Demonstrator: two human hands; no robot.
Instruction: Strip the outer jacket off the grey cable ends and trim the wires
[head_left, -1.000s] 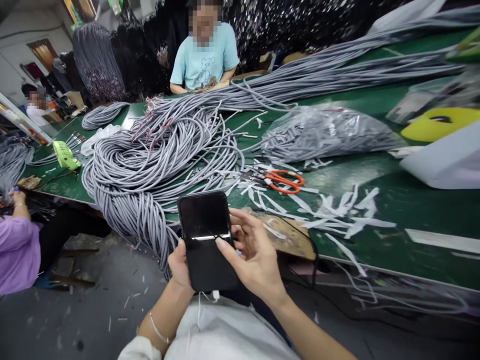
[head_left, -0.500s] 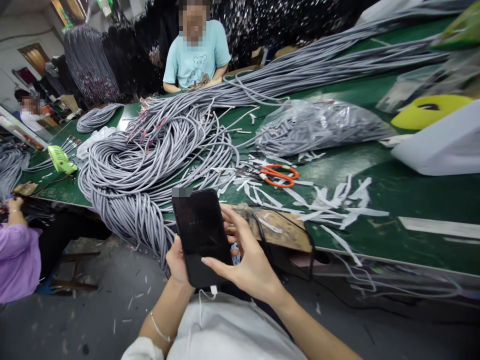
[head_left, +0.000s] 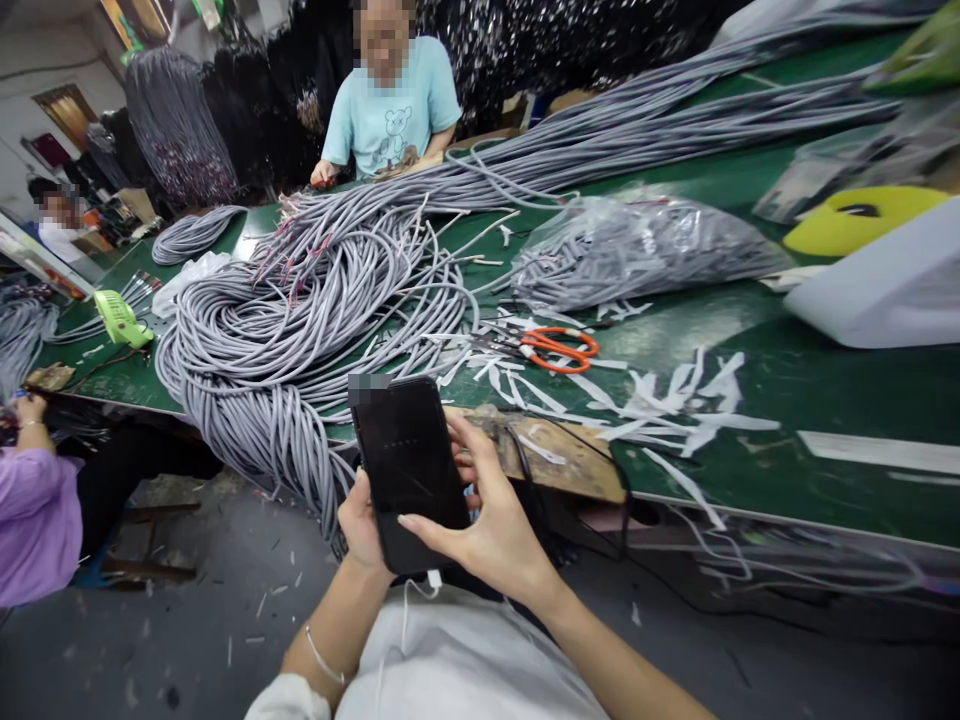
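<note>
I hold a black phone (head_left: 409,460) upright in front of me, below the table's near edge. My left hand (head_left: 361,528) grips its lower left side. My right hand (head_left: 487,515) wraps round the right side from behind, with the thumb lying across the lower screen. A white cable (head_left: 427,582) runs from the phone's bottom end over my lap. Just beyond the phone, a big coil of grey cables (head_left: 300,330) hangs over the green table (head_left: 795,390).
Orange scissors (head_left: 559,348) lie among white strips. A clear bag of grey cable pieces (head_left: 637,250) sits behind them. A green tool (head_left: 120,318) is at the far left, a yellow roll (head_left: 855,220) at the right. A person in a blue shirt (head_left: 390,110) works opposite; a purple sleeve (head_left: 34,520) shows at left.
The phone has tilted slightly and its screen glare has gone. My right thumb has slid lower across the screen. The person opposite has reached a hand out to the cables.
</note>
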